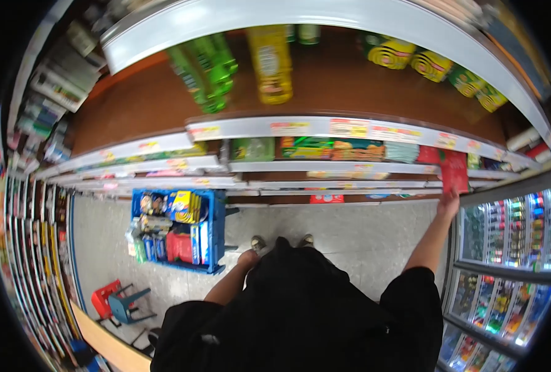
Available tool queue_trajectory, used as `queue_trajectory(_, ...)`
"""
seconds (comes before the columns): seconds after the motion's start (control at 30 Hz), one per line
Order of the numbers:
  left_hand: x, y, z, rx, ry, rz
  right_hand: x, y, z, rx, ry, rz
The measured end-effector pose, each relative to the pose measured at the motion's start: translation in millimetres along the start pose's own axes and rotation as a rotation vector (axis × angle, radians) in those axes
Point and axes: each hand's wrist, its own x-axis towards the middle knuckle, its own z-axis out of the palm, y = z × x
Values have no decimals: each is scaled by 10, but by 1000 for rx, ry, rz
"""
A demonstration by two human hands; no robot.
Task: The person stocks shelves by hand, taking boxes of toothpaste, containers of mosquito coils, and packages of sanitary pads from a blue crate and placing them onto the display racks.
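Note:
My right hand (pixel 450 201) is closed on the lower end of a red packet (pixel 454 170) at the right end of the shelf, beside another red item in the row. My left hand (pixel 248 258) hangs low near my body, its fingers curled; whether it holds anything cannot be made out. To the left of the red packet on that shelf lie pale green packs (pixel 401 152) and green and orange packs (pixel 306 147). The upper shelf carries green bottles (pixel 207 71), a yellow bottle (pixel 271 65) and yellow-green packs (pixel 432 66).
A blue crate (pixel 216 232) full of boxed goods stands on the floor at left. Red (pixel 105 299) and dark green stools (pixel 126 307) are at lower left, near a wooden counter edge (pixel 111 338). Glass-door drink coolers (pixel 508 229) line the right side.

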Motion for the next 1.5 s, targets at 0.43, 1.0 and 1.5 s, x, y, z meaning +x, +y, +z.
queue_trajectory(0.43, 25, -647, -237, -199, 31, -24, -3663, 2221, -483, -232, -117, 743)
queue_trajectory(1.0, -802, -1457, -1731, -2291, 342, 190, -6330, 4311, 3771, -873, -1451, 928)
queue_trajectory(1.5, -417, -3368, -1320, -1006, 938, -878, -6331, 4398, 3361, -1336, -1502, 547)
